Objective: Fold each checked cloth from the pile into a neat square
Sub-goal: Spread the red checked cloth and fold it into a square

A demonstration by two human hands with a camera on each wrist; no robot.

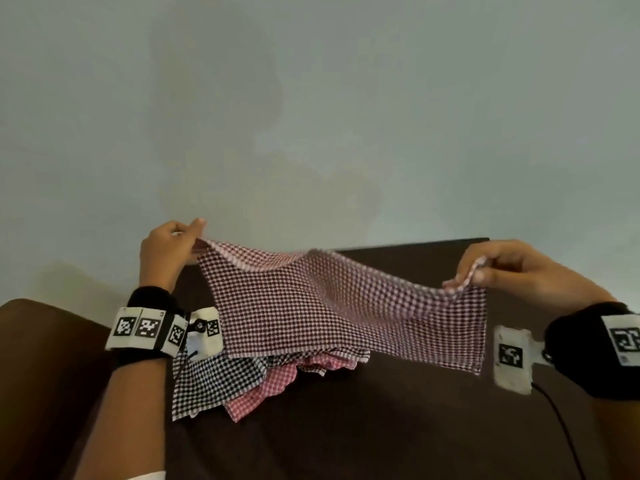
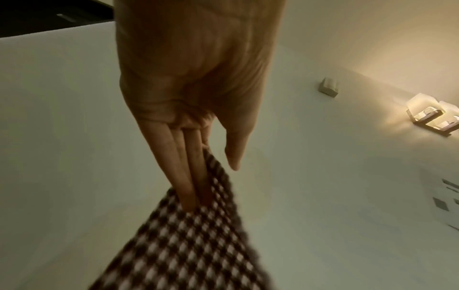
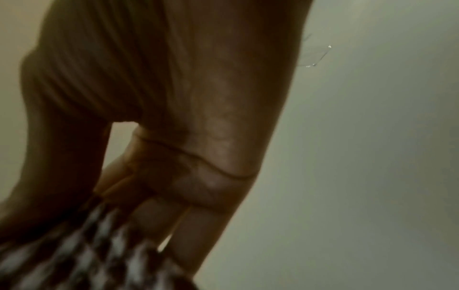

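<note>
A dark red and white checked cloth [image 1: 346, 306] hangs spread in the air between both hands, sagging in the middle above the dark table [image 1: 381, 427]. My left hand [image 1: 194, 233] pinches its upper left corner; the left wrist view shows the fingers [image 2: 188, 188] against the cloth [image 2: 188, 245] and the thumb apart. My right hand [image 1: 474, 271] pinches the upper right corner; the right wrist view shows blurred fingers [image 3: 159, 215] over the cloth [image 3: 82, 255]. Under the held cloth lies the pile: a black and white checked cloth [image 1: 214, 386] and a pink checked cloth [image 1: 266, 389].
A pale wall [image 1: 311, 116] rises behind the table's far edge. A brown chair or cushion [image 1: 41, 375] sits at the left. A cable [image 1: 568, 434] trails from the right wrist device over the table. A lit wall lamp [image 2: 432, 115] shows in the left wrist view.
</note>
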